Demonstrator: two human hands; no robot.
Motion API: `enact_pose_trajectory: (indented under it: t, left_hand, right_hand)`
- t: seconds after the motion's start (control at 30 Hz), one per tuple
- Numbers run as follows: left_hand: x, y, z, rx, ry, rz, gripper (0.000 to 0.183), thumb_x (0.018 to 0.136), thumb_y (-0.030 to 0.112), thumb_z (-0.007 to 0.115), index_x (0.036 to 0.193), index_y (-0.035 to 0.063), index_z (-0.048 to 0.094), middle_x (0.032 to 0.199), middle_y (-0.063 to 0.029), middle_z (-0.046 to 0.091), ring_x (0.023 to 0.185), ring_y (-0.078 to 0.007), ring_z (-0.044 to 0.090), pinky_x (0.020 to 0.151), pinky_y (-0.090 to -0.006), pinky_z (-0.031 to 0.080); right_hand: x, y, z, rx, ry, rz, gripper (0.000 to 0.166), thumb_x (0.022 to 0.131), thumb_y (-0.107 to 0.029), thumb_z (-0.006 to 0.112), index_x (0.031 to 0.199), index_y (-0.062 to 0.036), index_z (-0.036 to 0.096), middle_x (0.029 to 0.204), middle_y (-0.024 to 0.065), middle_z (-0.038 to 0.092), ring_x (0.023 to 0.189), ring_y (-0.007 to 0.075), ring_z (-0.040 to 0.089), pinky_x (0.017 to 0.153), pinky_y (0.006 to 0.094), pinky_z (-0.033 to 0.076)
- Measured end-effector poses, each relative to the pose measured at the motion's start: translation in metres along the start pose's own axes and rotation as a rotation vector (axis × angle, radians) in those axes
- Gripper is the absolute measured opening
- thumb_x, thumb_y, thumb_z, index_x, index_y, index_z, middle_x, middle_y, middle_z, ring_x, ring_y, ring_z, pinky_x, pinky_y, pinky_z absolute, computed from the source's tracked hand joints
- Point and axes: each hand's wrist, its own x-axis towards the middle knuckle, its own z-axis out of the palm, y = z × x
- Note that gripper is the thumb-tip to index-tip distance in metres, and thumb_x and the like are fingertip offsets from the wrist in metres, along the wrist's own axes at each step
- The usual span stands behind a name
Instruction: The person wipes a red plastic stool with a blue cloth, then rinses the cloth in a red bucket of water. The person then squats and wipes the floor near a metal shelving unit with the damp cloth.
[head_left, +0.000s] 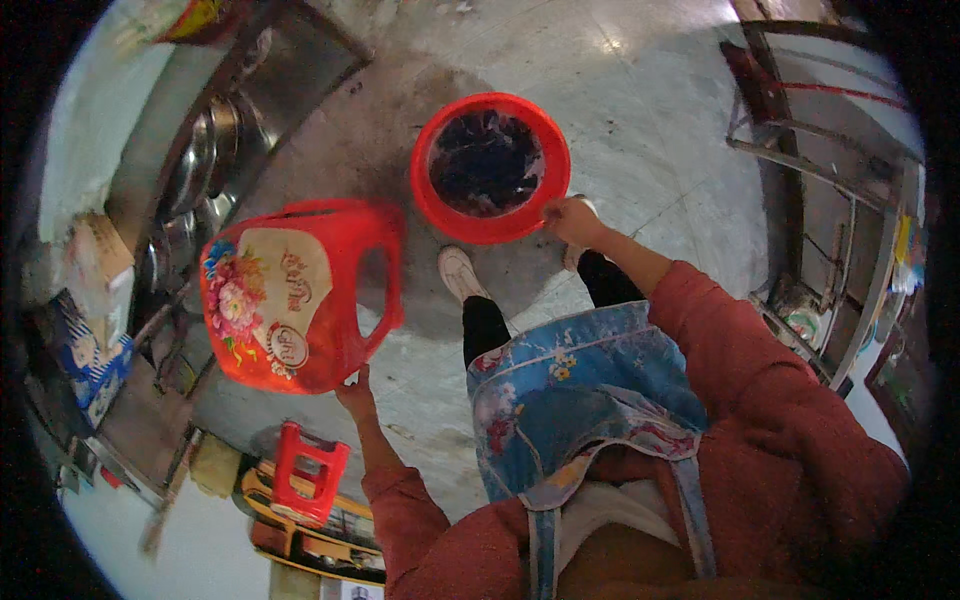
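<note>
A large red plastic stool with a flower print and writing is held up at the left, tilted, by my left hand, whose fingers grip its lower edge. Before my feet a round red plastic basin stands on the floor. It holds dark, wet-looking contents, perhaps cloth in water. My right hand grips the basin's near right rim. Part of my left fingers is hidden behind the stool.
A smaller red stool is at the lower left by a shelf unit. Shiny metal pots stand on a rack along the left. A metal-framed rack is at the right. My shoes are just below the basin on the concrete floor.
</note>
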Motion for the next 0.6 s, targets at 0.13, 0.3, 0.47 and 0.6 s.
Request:
enact_pose_trajectory:
  t: [0.13,0.3,0.47,0.6]
  left_hand:
    - [-0.003,-0.029,0.015,-0.141,0.060,-0.209,0.048,0.082,0.006,0.075,0.124,0.0000,0.054,0.116,-0.0067,0.062,0.102,-0.0186,0.057,0.091,-0.0324,0.046]
    - [0.004,-0.004,0.057,-0.242,0.348,-0.628,0.037,0.088,0.017,0.065,0.123,0.0082,0.052,0.117,-0.0028,0.058,0.093,-0.0148,0.054,0.080,-0.0294,0.045]
    - [-0.048,0.086,0.150,-0.379,0.156,-0.531,0.041,0.094,0.021,0.056,0.131,0.0070,0.046,0.126,-0.0100,0.056,0.105,-0.0204,0.057,0.086,-0.0346,0.046]
    - [-0.047,0.174,0.262,-0.652,-0.286,-0.403,0.050,0.094,0.021,0.061,0.137,0.0054,0.042,0.136,-0.0116,0.050,0.117,-0.0261,0.054,0.097,-0.0411,0.045]
  right_hand:
    - [0.059,0.000,-0.003,0.006,0.172,-0.042,0.047,0.079,-0.029,0.068,0.119,-0.0061,0.060,0.108,0.0209,0.065,0.094,0.0368,0.066,0.082,0.0465,0.052]
    - [0.139,0.008,0.009,-0.129,0.289,-0.142,0.070,0.079,-0.036,0.072,0.138,-0.0066,0.047,0.129,0.0252,0.055,0.109,0.0406,0.061,0.094,0.0470,0.050]
    - [0.191,-0.004,0.044,-0.445,0.521,-0.003,0.071,0.078,-0.032,0.072,0.139,-0.0062,0.046,0.132,0.0264,0.053,0.116,0.0407,0.058,0.099,0.0457,0.047]
    - [0.211,0.042,0.058,0.093,0.171,0.162,0.063,0.077,-0.020,0.068,0.134,-0.0026,0.051,0.124,0.0235,0.061,0.117,0.0373,0.057,0.105,0.0421,0.042]
